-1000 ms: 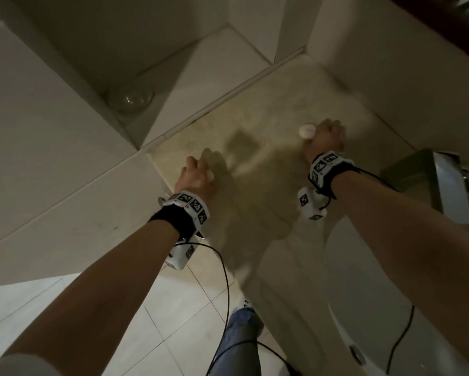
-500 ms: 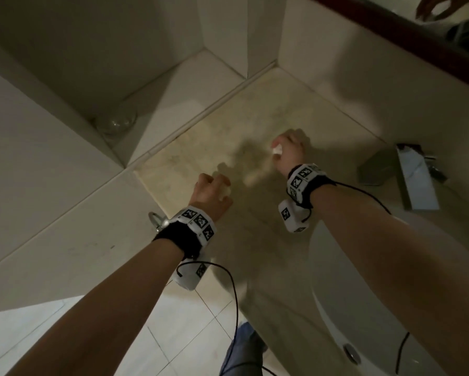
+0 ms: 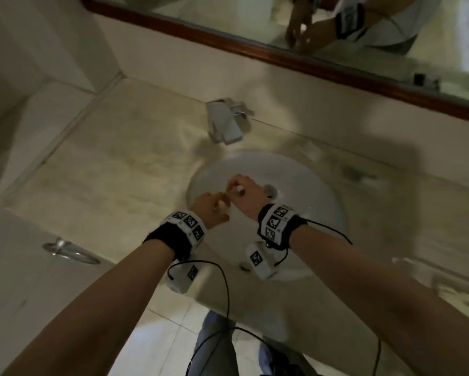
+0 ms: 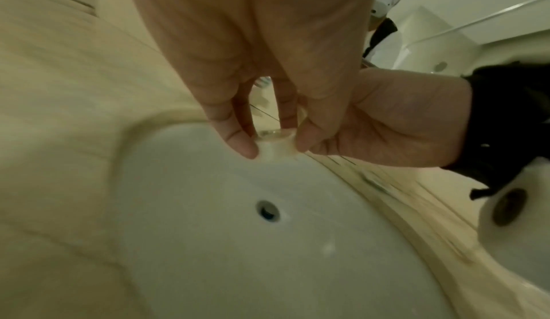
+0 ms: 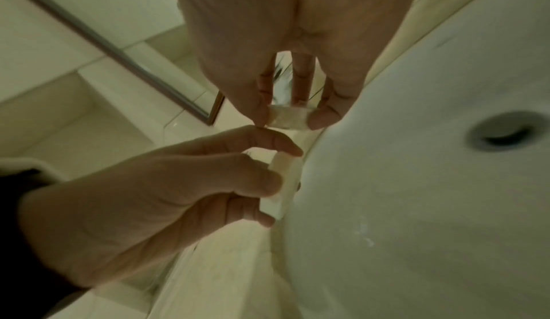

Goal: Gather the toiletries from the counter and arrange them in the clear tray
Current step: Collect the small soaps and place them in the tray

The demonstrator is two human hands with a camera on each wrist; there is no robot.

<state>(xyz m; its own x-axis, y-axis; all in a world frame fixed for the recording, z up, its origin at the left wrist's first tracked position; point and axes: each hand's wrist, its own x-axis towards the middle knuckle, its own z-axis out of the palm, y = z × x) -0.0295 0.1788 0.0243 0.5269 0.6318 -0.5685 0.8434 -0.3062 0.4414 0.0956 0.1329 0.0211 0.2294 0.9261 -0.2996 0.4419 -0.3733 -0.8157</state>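
Each hand pinches one small white toiletry: left hand (image 3: 210, 206), right hand (image 3: 248, 195), over the sink (image 3: 317, 191). No tray shows, so nothing is put away yet.

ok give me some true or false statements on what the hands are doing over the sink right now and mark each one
1. The left hand pinches a small white item. True.
2. The right hand is empty. False: it pinches a small pale item between fingertips.
3. Both hands are above the sink basin. True.
4. The tap is being turned by the right hand. False: no hand touches it.
5. A clear tray sits inside the basin. False: the basin shows only its drain.
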